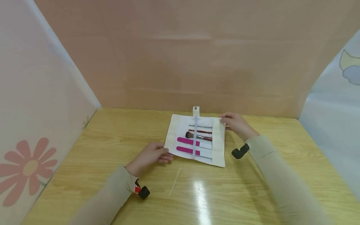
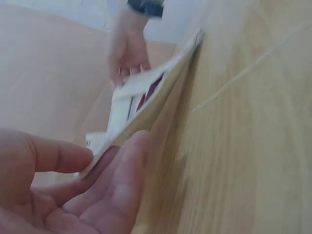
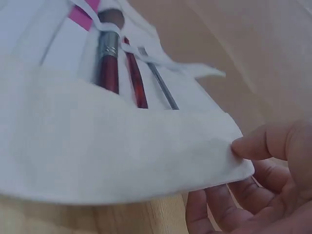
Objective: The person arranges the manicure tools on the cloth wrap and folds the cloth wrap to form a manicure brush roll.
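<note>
An opened cream tool pouch (image 1: 218,143) lies spread between my hands, tilted up off the table in the left wrist view. Under its white elastic strap are two pink nail files (image 1: 185,150), a brush (image 3: 109,58) with a dark red handle, a thin red tool (image 3: 136,78) and a slim metal tool (image 3: 161,80). My left hand (image 1: 153,155) pinches the near left corner between thumb and fingers. At the far right corner, my right hand (image 1: 237,124) pinches the edge, thumb on top and fingers beneath. A snap tab (image 1: 196,111) sticks out from the far edge.
The pouch is over a wood-grain table (image 1: 126,131) near its back edge. Behind stands a plain pinkish-brown backdrop (image 1: 180,62). White cloth walls flank both sides, the left one printed with a pink flower (image 1: 29,168).
</note>
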`<state>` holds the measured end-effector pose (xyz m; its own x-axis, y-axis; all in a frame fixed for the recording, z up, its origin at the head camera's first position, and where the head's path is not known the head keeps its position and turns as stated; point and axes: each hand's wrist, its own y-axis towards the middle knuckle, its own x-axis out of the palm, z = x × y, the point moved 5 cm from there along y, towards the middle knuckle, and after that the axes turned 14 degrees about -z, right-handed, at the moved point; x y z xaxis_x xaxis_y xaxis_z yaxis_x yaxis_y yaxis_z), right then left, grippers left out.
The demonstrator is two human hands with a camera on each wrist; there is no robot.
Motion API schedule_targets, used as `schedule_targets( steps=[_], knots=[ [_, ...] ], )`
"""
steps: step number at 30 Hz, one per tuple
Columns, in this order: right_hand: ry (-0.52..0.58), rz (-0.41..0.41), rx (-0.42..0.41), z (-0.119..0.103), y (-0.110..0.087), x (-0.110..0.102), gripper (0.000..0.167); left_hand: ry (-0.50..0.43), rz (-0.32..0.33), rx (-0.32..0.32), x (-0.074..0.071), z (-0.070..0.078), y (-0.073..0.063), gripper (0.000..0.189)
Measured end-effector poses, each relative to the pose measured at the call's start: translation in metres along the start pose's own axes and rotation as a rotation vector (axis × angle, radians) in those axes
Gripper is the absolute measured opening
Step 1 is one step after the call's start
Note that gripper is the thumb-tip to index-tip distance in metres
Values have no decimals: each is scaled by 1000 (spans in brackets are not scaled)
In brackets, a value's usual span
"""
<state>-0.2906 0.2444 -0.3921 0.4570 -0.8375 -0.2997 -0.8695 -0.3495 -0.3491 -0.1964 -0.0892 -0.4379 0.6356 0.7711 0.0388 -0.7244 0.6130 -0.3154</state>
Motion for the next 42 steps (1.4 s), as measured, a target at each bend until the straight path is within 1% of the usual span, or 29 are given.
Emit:
schedule_targets(
  steps=[2, 4, 6, 9, 12, 15, 17, 18, 20, 21, 23, 25, 26, 28, 30, 33, 36, 39, 42],
  knots=[
    [-6, 9, 7, 1, 9, -1, 38, 27, -28, -2, 4, -2, -1, 23],
    [-3, 11, 5, 4, 19, 0, 37, 40, -40, -6, 5, -4, -1, 25],
    [-16, 14, 8, 7, 27, 2, 37, 41, -43, -18, 4, -6, -1, 26],
    [-19, 21, 9, 14, 37, 5, 36, 26, -53, -54, 1, -12, -3, 26],
    [-10, 31, 14, 19, 38, 6, 38, 9, -67, -78, -1, -17, -6, 28],
    [11, 54, 11, 19, 32, 5, 40, 25, -74, -84, -4, -19, -6, 29],
    [-6, 74, -7, 16, 22, 5, 41, 89, -62, -82, -8, -17, -6, 30],
    [-38, 84, -23, 14, 17, 5, 39, 135, -45, -75, -11, -15, -6, 30],
    [-154, 98, -49, 8, 4, 6, 37, 271, 4, -42, -20, -7, -8, 28],
    [-222, 99, -63, 6, -4, 8, 36, 354, 34, -21, -24, -2, -9, 26],
    [-357, 90, -82, 2, -18, 13, 34, 515, 85, 35, -30, 9, -11, 22],
    [-457, 76, -89, 0, -31, 19, 33, 646, 114, 87, -32, 20, -12, 19],
    [-485, 60, -94, 0, -37, 23, 33, 696, 112, 107, -31, 25, -12, 20],
    [-531, 17, -108, 1, -46, 30, 32, 779, 76, 139, -26, 31, -8, 24],
    [-595, -46, -117, 2, -54, 39, 33, 847, 15, 141, -18, 34, -3, 31],
    [-722, -144, -124, 7, -62, 52, 39, 938, -85, 129, -4, 33, 6, 46],
    [-827, -205, -109, 13, -67, 63, 47, 998, -155, 121, 5, 28, 11, 56],
    [-852, -235, -108, 17, -68, 69, 53, 1016, -175, 114, 7, 23, 13, 60],
    [-855, -258, -128, 19, -68, 72, 57, 1007, -173, 93, 6, 19, 13, 62]
  ],
)
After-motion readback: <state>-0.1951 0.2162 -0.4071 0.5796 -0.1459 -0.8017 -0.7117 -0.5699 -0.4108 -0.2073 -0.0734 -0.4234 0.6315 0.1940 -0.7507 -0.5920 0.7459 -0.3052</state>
